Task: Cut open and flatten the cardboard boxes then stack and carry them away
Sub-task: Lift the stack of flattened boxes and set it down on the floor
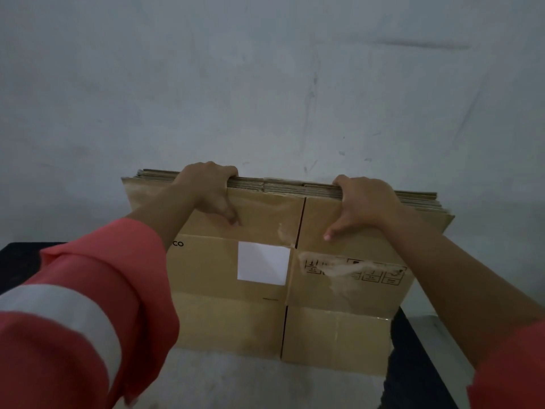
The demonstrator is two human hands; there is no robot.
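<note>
gripping the flattened cardboard boxes (pixel 265 276) are left hand (pixel 211 190) and right hand (pixel 364 205).

Hidden, cropped, unreadable:

Left hand (pixel 206 190) and right hand (pixel 365 205): fingertips wrap over the top edge of the stack of flattened boxes (pixel 224 317), out of sight behind it. Rear sheets show edge-on only, count not resolvable. Left sleeve (pixel 73 305) covers the front sheet's lower-left corner and the start of the print; only "CO" (pixel 178 243) shows. That sleeve is cropped at the left and bottom edges, right sleeve (pixel 507 376) at the right and bottom. Handling symbols (pixel 368 273) smeared, captions too small to read. Same for the fine print (pixel 269 298) under the white label (pixel 263 265). Dark shape at left (pixel 17 267) and dark shape at lower right (pixel 413 364): too dim to identify.
</note>
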